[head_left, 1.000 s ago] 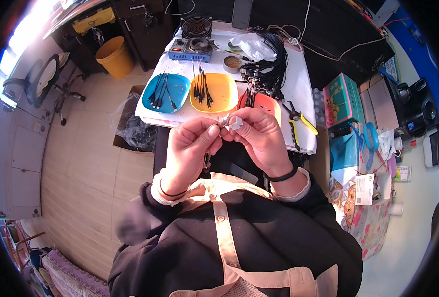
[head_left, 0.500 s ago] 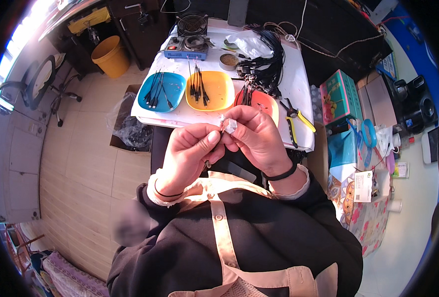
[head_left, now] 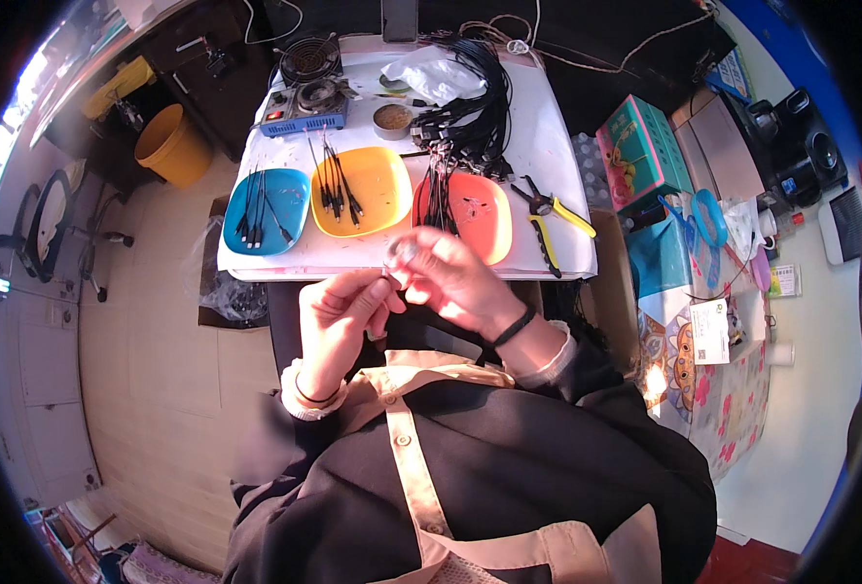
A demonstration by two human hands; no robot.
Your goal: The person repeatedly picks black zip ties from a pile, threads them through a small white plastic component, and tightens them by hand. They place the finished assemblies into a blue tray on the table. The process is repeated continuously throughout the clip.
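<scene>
My left hand [head_left: 345, 310] pinches the end of a thin black cable between thumb and fingers; most of it is hidden in the hand. Close against it, my right hand [head_left: 455, 282] is curled, blurred by motion, with a pale wrap or scrap at its fingertips. What those fingers grip cannot be made out. Just beyond the hands stand a blue dish [head_left: 292, 192] and a yellow dish [head_left: 384, 183], each with several short black cables. A coral dish [head_left: 490, 219] lies behind my right hand, with a bundle of black cables [head_left: 436, 200] over its left side.
Yellow-handled wire strippers [head_left: 553, 216] lie right of the dishes. At the table's back are a blue electric hotplate [head_left: 305, 119], a round tin [head_left: 392, 118] and a heap of black cables [head_left: 475, 112]. A box with a plastic bag [head_left: 232, 297] sits on the floor at left.
The view has shifted, so the table sits further left in the picture. My right fingers have lifted slightly off the cable end; my left hand keeps its pinch.
</scene>
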